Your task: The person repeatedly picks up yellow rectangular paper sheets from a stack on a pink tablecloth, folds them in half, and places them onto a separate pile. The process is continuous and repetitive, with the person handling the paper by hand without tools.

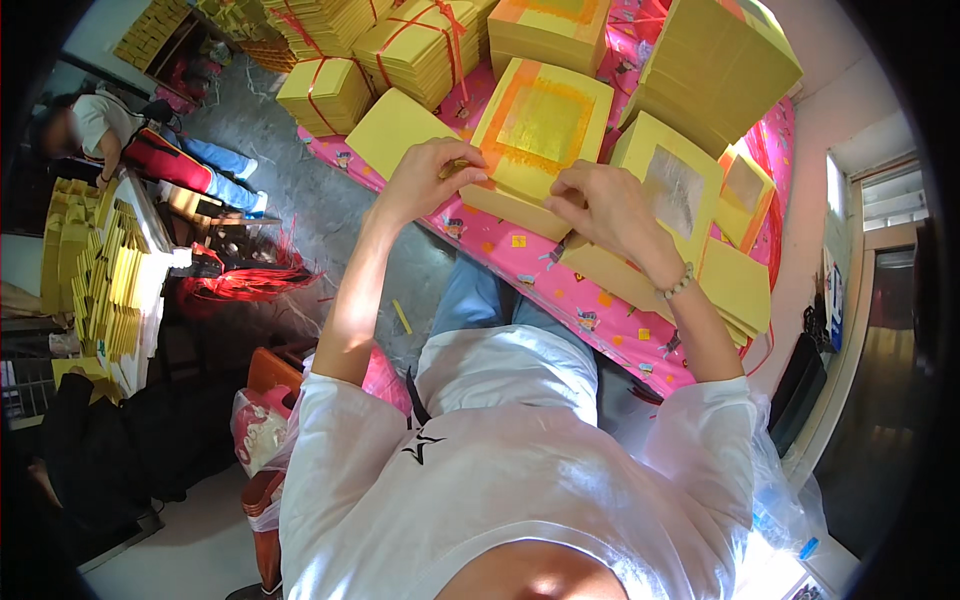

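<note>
In front of me a thick stack of yellow paper [545, 115] lies on the table, its top sheet bearing a gold foil square with an orange border. At its near left corner my left hand [432, 180] is closed, thumb and fingers pinched around a small gold-brown bit I cannot make out. My right hand [612, 208] is at the near right corner, its thumb and fingertips pressed together against the stack; what they pinch is hidden. Plain yellow paper [400, 130] lies left of the stack. Beside my right hand stands another stack with a silver square [675, 190].
A pink patterned cloth [545, 262] covers the table. Bundles tied with red string [415, 50] stand at the far left, and a tall yellow stack [715, 70] at the far right. Another person [125, 135] works at a side table on the left. Red string [240, 288] hangs there.
</note>
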